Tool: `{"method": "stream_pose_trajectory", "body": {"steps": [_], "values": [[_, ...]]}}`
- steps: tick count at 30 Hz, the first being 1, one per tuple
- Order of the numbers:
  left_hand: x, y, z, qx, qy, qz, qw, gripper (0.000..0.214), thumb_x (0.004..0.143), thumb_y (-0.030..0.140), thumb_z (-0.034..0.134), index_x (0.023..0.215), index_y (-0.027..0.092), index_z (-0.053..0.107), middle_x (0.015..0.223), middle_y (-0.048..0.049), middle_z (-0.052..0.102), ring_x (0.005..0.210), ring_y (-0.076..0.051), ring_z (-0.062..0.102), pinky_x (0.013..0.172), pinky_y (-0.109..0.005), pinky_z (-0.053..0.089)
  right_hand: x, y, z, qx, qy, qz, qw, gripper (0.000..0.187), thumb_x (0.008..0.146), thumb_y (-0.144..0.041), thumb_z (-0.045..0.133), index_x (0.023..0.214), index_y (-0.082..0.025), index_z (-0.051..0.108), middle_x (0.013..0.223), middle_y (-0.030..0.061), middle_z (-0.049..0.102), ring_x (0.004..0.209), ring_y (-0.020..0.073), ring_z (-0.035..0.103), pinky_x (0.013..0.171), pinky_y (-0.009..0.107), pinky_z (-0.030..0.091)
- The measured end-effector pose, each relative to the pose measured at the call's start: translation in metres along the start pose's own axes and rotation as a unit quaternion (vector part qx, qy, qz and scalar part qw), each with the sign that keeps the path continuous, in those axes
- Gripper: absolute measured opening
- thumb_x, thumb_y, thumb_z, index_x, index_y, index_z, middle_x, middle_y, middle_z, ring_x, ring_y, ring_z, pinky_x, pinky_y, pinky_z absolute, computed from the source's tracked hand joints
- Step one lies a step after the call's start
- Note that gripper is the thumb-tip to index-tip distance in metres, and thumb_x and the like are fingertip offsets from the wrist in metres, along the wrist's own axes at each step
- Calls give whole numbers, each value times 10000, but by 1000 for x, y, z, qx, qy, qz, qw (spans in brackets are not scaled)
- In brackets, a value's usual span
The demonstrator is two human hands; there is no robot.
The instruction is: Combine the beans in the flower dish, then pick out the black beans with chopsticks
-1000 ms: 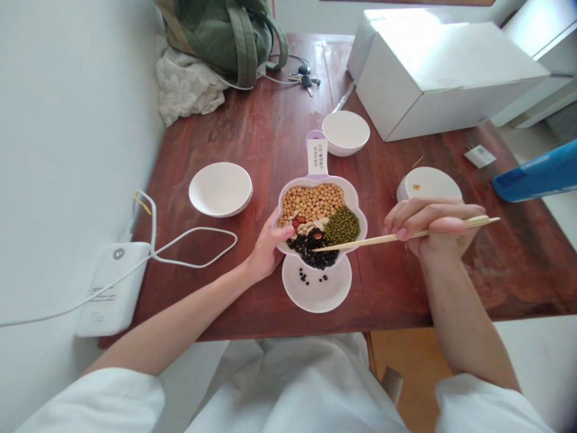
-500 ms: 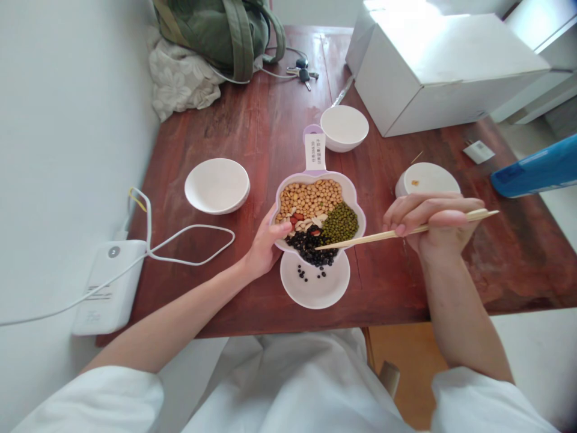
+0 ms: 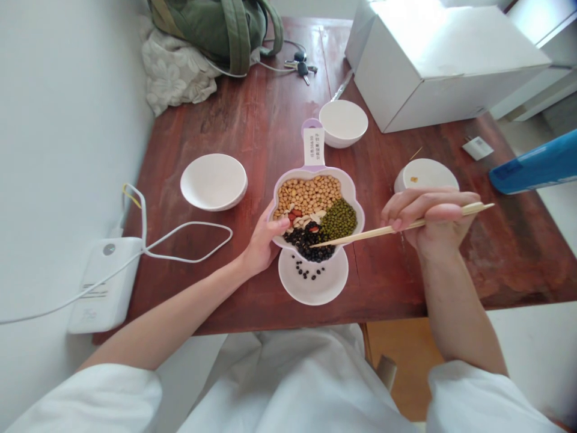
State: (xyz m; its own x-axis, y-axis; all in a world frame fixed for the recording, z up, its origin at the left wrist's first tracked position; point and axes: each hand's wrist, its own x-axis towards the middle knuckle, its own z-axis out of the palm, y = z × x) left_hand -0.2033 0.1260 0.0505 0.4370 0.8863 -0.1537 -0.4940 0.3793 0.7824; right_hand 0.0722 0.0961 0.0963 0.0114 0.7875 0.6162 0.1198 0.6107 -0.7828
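Note:
My left hand (image 3: 262, 242) grips the left rim of a lilac flower-shaped dish (image 3: 356, 207) that holds yellow soybeans, green mung beans, black beans and a few red and white ones. My right hand (image 3: 430, 219) is closed on a pair of wooden chopsticks (image 3: 374, 232); their tips reach into the black beans. Just below the dish sits a small white bowl (image 3: 315, 287) with several black beans in it.
White bowls stand at the left (image 3: 213, 181), behind the dish (image 3: 343, 122) and at the right (image 3: 424, 173) on the red-brown table (image 3: 270, 120). A white box (image 3: 442, 60), a green bag (image 3: 216, 27), keys (image 3: 300, 65), a white charger with cable (image 3: 101, 282) and a blue object (image 3: 536, 163) lie around.
The view has tilted slightly, so everything sits a little higher in frame. More black beans lie in the small white bowl. Both hands keep their grips.

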Motion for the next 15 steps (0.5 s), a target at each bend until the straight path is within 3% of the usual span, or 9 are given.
{"method": "stream_pose_trajectory", "body": {"steps": [15], "values": [[0, 1, 1, 4, 6, -2, 1000, 686, 787, 413, 823, 1426, 200, 694, 1353, -115, 806, 1405, -425, 683, 1201, -554, 561, -1, -2, 1, -8, 10, 27, 1000, 575, 990, -660, 688, 617, -238, 803, 536, 67, 657, 507, 237, 676, 430, 373, 476]]}}
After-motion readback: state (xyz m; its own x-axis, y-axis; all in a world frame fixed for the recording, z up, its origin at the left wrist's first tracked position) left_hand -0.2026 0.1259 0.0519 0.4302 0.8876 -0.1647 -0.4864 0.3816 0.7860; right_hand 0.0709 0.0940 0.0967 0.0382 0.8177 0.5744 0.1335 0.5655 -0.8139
